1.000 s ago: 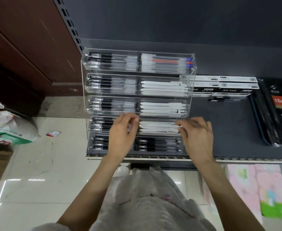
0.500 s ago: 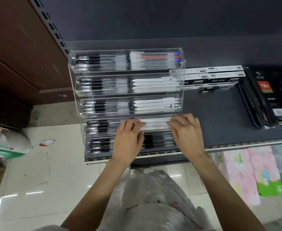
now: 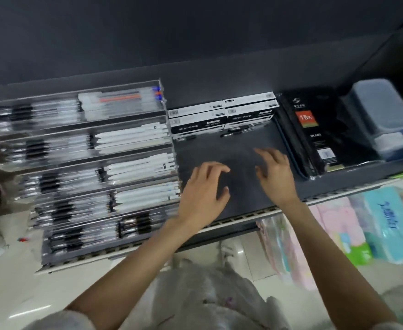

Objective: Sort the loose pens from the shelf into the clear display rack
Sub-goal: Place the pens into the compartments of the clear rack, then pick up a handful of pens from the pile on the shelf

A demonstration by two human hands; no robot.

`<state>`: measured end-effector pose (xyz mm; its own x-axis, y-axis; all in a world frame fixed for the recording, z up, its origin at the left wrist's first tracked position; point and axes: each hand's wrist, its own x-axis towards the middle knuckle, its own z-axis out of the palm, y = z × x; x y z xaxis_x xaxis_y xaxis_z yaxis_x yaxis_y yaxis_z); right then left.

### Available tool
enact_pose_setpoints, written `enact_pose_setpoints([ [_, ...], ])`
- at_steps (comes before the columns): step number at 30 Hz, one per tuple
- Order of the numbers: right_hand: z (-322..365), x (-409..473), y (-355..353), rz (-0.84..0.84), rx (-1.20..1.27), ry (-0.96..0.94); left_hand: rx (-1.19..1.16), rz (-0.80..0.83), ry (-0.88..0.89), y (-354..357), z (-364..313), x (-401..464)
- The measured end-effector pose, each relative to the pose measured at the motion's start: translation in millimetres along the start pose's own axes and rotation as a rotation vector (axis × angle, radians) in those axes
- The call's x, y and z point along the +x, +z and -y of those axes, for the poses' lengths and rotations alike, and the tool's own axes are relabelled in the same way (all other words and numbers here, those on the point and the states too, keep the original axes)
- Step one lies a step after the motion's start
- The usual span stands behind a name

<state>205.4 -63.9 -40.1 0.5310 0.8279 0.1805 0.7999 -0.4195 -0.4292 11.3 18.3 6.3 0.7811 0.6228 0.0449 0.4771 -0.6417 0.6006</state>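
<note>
Nothing is held: the left hand (image 3: 204, 186) and right hand (image 3: 275, 173) are spread, fingers relaxed, above the dark shelf (image 3: 231, 148). The loose black pens (image 3: 235, 133) beside the boxes could be knocked or rolled if grabbed hastily.

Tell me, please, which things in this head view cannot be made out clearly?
- Printing on the black-and-white boxes: too small and blurred.
- Bottom tier of the clear display rack: motion blur smears its pens.
- Loose pens before the boxes: dark on dark shelf, count unclear.
- Whether the left hand or right hand touches the shelf: cannot tell.
</note>
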Motion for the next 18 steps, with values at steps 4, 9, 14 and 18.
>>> enact_pose_setpoints([
  [4,-32,58,13,0.190,-0.082,-0.041,0.162,0.003,-0.275,36,8,61],
  [9,-50,99,29,0.239,-0.144,-0.063,0.273,-0.038,-0.539,48,40,106],
  [14,-55,110,35,0.237,-0.167,-0.031,0.421,-0.048,-0.617,53,51,121],
  [18,-57,108,36,0.244,-0.095,-0.114,0.406,-0.052,-0.570,60,45,125],
])
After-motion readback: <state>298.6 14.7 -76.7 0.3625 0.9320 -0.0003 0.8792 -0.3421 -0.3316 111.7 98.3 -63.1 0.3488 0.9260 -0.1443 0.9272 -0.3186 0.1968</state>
